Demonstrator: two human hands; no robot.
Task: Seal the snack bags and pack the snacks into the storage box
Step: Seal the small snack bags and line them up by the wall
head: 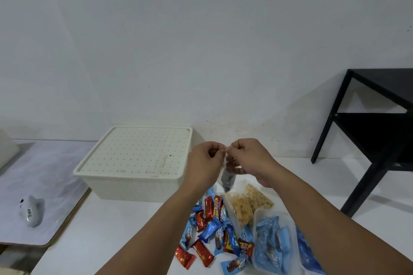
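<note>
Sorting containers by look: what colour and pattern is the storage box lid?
Cream-white lid, dotted with small holes; head view.

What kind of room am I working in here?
Probably a plain room at home or a bare recording space, not a shop: a white table against a blank wall, a lidded storage box, and a black side table nearby.
</note>
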